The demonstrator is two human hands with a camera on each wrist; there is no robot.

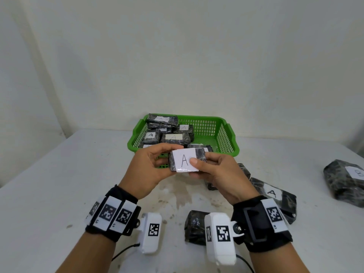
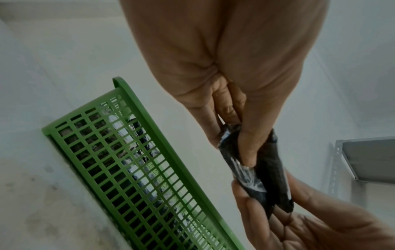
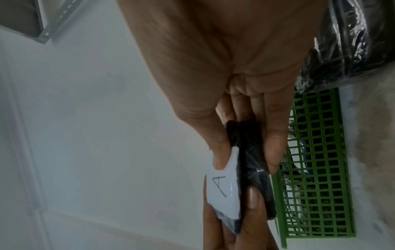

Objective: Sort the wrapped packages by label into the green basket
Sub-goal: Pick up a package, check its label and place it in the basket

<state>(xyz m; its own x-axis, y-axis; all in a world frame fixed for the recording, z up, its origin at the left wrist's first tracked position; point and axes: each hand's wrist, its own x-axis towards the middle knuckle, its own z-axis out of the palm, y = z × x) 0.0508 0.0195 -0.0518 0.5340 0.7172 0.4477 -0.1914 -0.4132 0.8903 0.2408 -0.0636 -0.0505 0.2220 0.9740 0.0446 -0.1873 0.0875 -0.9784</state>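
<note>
At the centre of the head view, both hands hold up one small brick-shaped package (image 1: 187, 160), dark and wrapped in glossy crinkled film, its white paper label (image 1: 185, 160) marked "A" by hand. The left hand (image 1: 149, 170) clamps its left end between thumb and curled fingers; the right hand (image 1: 220, 174) pinches the right end, thumb pressed on the label. Just behind, above centre, sits the green basket (image 1: 226, 134), rigid plastic lattice, with several "A" packages piled in its left half. On the matte, stained white table (image 1: 59, 184), lower right, lie more film-wrapped packages: one marked "A" (image 1: 275, 196), an unlabelled-side one (image 1: 194, 229) at bottom centre, and a bulkier one (image 1: 344, 180) at the right edge.
</note>
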